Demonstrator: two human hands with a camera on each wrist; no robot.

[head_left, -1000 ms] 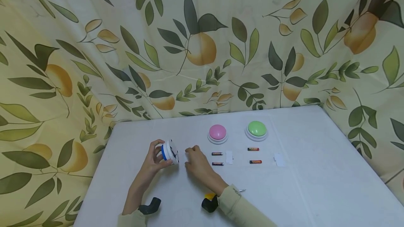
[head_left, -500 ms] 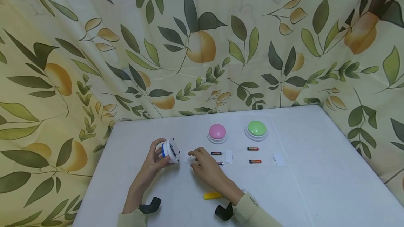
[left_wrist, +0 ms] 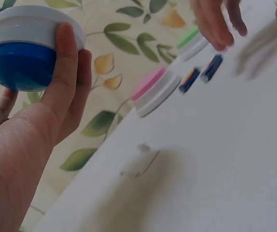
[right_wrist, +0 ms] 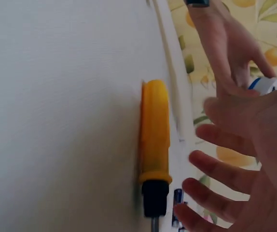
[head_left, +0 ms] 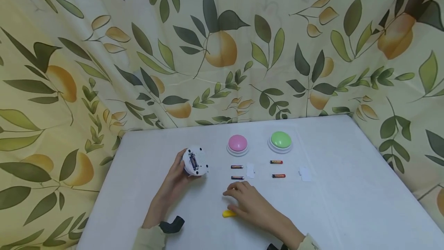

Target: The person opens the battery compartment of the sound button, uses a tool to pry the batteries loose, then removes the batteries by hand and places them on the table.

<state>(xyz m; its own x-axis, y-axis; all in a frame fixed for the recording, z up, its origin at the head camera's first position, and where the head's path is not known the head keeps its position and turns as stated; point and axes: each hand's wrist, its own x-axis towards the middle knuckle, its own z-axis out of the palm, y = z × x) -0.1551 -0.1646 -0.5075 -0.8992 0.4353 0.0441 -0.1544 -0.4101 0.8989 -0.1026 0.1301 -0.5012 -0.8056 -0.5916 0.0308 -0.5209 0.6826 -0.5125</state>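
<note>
My left hand holds a white round push button with a blue dome. Its underside faces up and to the right in the head view, showing an uncovered battery compartment with dark parts inside that are too small to tell. My right hand is over the table, fingers spread and loosely bent, holding nothing. Close beside it lies a screwdriver with a yellow handle and black collar. The hand hides most of this screwdriver in the head view.
A pink push button and a green push button stand toward the back. In front lie several small batteries and white covers. Another pale cover lies below my left hand. A patterned curtain hangs behind the table.
My right hand has moved away from the pale cover, right and toward the near edge, to the screwdriver. My left hand has turned the push button so its underside shows more fully.
</note>
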